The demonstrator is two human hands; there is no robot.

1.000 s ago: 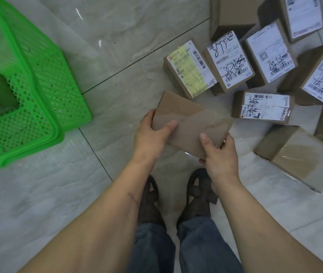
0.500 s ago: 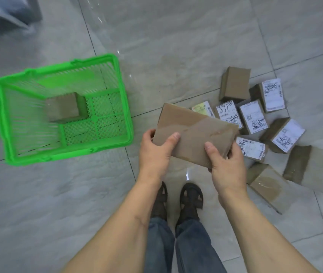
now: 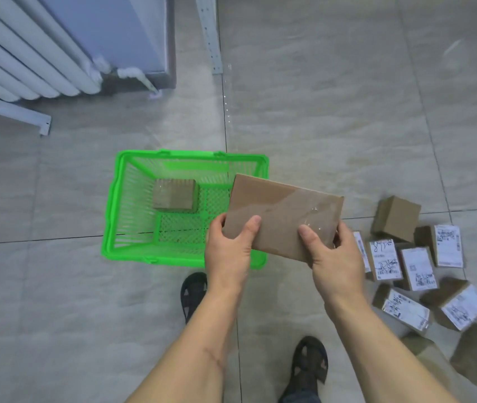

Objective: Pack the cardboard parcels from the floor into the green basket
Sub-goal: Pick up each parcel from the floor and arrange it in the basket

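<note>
Both hands, left hand (image 3: pixel 227 251) and right hand (image 3: pixel 334 258), clamp fingers on the flat brown cardboard parcel (image 3: pixel 283 215) by its near corners above the green plastic basket (image 3: pixel 115 205); it looks stiff, light, tape-slick.

Matt brown cardboard parcel (image 3: pixel 283 216) with glossy tape, perforated green plastic basket (image 3: pixel 115 205), polished stone-look floor tiles (image 3: pixel 333 112).

Basket (image 3: pixel 112 216) stood open-topped; one small box (image 3: pixel 174 194) sat at its far-left floor, rest of the mesh bottom was free. Held parcel (image 3: pixel 283 216) overhung the right rim (both hands on it). Loose parcels (image 3: pixel 411 266) crowded the floor right.
</note>
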